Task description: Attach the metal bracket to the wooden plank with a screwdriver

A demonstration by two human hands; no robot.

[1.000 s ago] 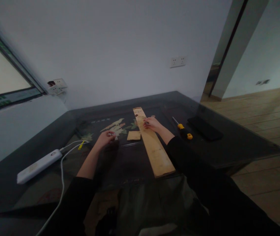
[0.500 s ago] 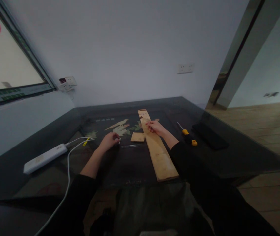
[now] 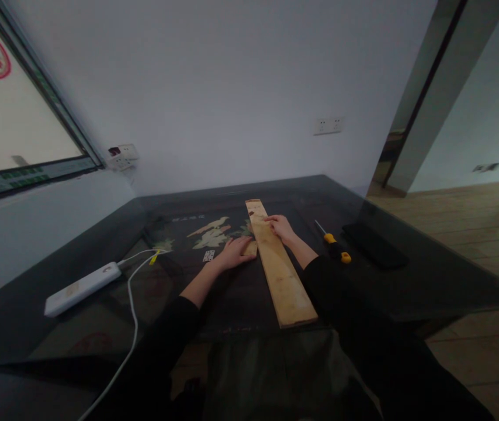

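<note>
Plank [image 3: 278, 264] lengthwise on table [image 3: 407, 280] | right hand [image 3: 281, 227] flat, open, on plank | left hand [image 3: 235, 254] open over block [image 3: 252, 249] beside plank | screwdriver [image 3: 333, 245], phone [image 3: 374, 245] right | power strip [image 3: 82, 287] left | card [image 3: 208, 255] near left hand

Dim, soft frame — window light from left, edges warped

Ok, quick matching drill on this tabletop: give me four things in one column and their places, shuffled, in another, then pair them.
Things:
1. long wooden plank
2. screwdriver
3. white power strip
4. small wooden piece

Places:
a. far left, with a white cable
b. under the left hand
c. middle of the table, right hand on it
d. right of the plank

Pairs: 1-c, 2-d, 3-a, 4-b
</note>
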